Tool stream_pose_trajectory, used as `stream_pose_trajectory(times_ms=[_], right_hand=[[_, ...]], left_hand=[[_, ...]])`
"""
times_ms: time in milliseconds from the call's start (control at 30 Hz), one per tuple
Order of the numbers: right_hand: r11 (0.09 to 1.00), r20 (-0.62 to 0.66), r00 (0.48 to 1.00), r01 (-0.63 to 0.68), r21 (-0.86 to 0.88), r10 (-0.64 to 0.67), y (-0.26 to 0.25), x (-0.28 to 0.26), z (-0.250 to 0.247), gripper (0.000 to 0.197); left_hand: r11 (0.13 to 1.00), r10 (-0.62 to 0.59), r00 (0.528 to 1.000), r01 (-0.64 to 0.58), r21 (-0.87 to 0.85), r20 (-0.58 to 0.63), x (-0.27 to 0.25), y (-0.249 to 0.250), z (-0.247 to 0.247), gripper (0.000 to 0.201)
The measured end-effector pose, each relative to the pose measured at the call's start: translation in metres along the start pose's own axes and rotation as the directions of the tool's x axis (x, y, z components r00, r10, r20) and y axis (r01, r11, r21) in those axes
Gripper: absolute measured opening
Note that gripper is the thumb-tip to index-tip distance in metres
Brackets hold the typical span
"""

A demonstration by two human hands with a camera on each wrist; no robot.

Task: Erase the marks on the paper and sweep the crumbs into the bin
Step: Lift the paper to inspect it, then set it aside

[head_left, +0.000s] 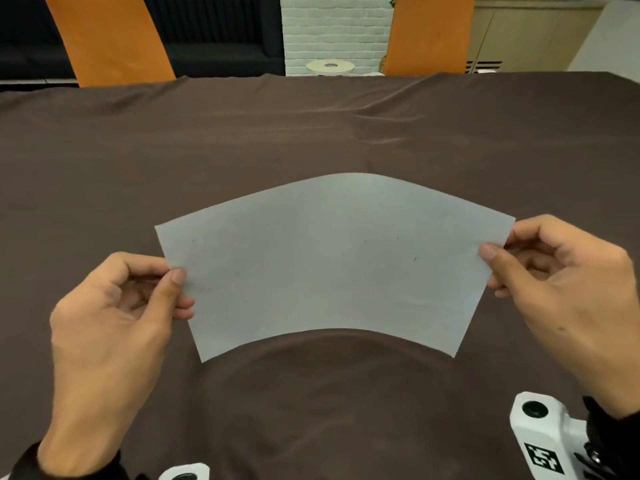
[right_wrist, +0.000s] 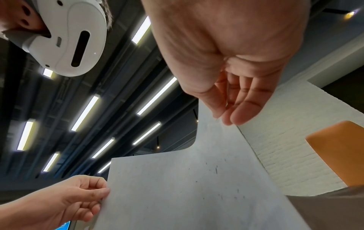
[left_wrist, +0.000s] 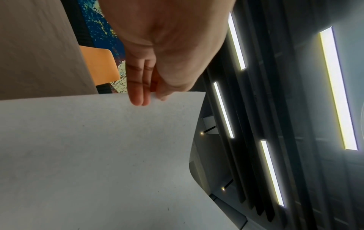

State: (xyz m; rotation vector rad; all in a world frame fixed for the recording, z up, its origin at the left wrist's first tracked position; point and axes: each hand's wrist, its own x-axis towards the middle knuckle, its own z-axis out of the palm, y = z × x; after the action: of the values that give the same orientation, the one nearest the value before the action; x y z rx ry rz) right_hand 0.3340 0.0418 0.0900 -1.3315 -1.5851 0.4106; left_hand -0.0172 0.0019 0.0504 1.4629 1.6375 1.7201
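Note:
A white sheet of paper (head_left: 332, 265) is held up above the brown tablecloth (head_left: 242, 133), bowed upward in the middle. A few small dark specks lie on it. My left hand (head_left: 175, 282) pinches its left edge between thumb and fingers. My right hand (head_left: 491, 261) pinches its right edge the same way. In the left wrist view the paper (left_wrist: 98, 155) hangs below my left hand (left_wrist: 149, 98). In the right wrist view the paper (right_wrist: 197, 194) shows several dark specks, with my right hand (right_wrist: 222, 118) on one edge and the left hand (right_wrist: 102, 194) on the other. No bin is in view.
Two orange chair backs (head_left: 110, 39) (head_left: 429, 32) stand behind the far table edge. A round pale disc (head_left: 329, 66) sits beyond that edge. White wrist cameras (head_left: 543, 438) show at the bottom. The cloth has wrinkles at the far right.

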Motion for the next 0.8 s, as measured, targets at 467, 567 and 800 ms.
stream_pose_trajectory(times_ms=[467,567,800], right_hand=[[0.999,-0.02,1.0,0.018,0.044,-0.018,0.002,0.0,0.012,0.01],[0.999,-0.004,1.0,0.019,0.036,-0.019,0.002,0.003,0.012,0.009],[1.0,0.017,1.0,-0.004,0.007,0.004,0.005,0.006,0.016,0.006]], left_hand=[[0.999,0.005,1.0,-0.004,0.04,-0.007,0.005,-0.006,0.008,0.0],[0.998,-0.013,1.0,0.012,0.059,0.019,0.01,-0.013,0.006,0.002],[0.997,-0.027,0.999,0.026,0.07,0.019,0.014,-0.022,0.006,0.002]])
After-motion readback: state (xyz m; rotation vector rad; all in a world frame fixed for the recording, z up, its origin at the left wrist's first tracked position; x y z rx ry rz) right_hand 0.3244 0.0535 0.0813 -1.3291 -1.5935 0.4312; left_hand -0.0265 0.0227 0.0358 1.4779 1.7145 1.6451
